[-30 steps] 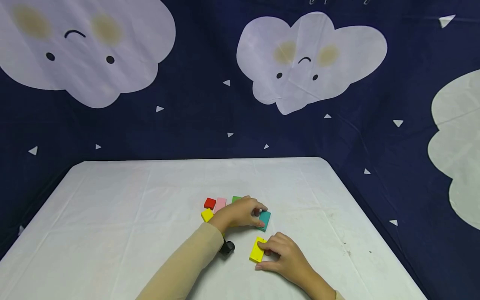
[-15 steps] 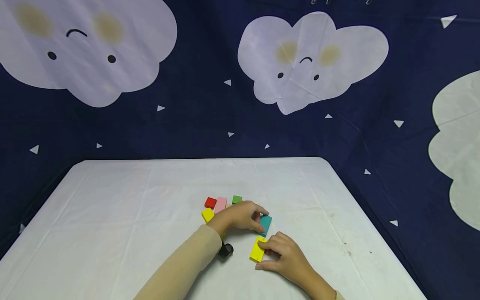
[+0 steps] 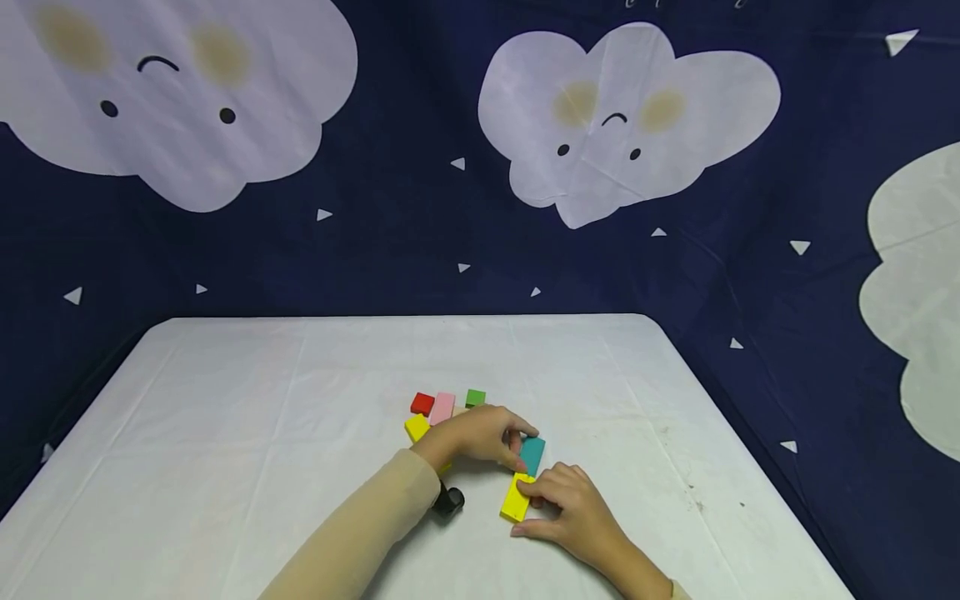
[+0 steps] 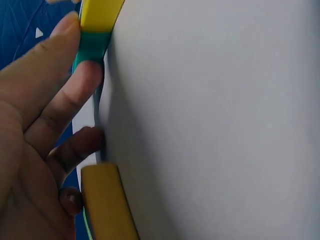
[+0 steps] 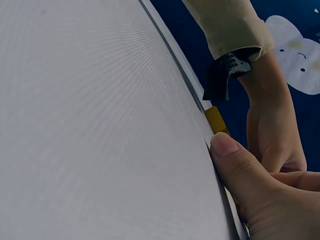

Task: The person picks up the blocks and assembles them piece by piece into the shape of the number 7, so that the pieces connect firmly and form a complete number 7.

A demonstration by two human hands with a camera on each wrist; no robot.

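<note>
My left hand [image 3: 483, 437] reaches across the table and grips a teal block [image 3: 532, 456] between thumb and fingers. In the left wrist view the teal block [image 4: 92, 46] meets the end of a yellow block [image 4: 101, 16]. My right hand [image 3: 566, 504] pinches that yellow block [image 3: 515, 500], its thumb at the near end and its forefinger on the right side. Together the two blocks form a slanting row on the tabletop. The right wrist view shows the right thumb [image 5: 227, 147] low over the table, while the yellow block it holds is mostly hidden.
Behind my left wrist lie a red block [image 3: 422, 403], a pink block [image 3: 442, 408], a green block [image 3: 476, 398] and another yellow block [image 3: 417, 428]. The left forearm and hand partly cover this group. A black wrist device [image 3: 450, 501] hangs under the left sleeve, close over the white table [image 3: 225, 467].
My left hand has slid the teal block toward me until its near end meets the yellow block. The green block behind shows more fully. My right hand has stayed in place.
</note>
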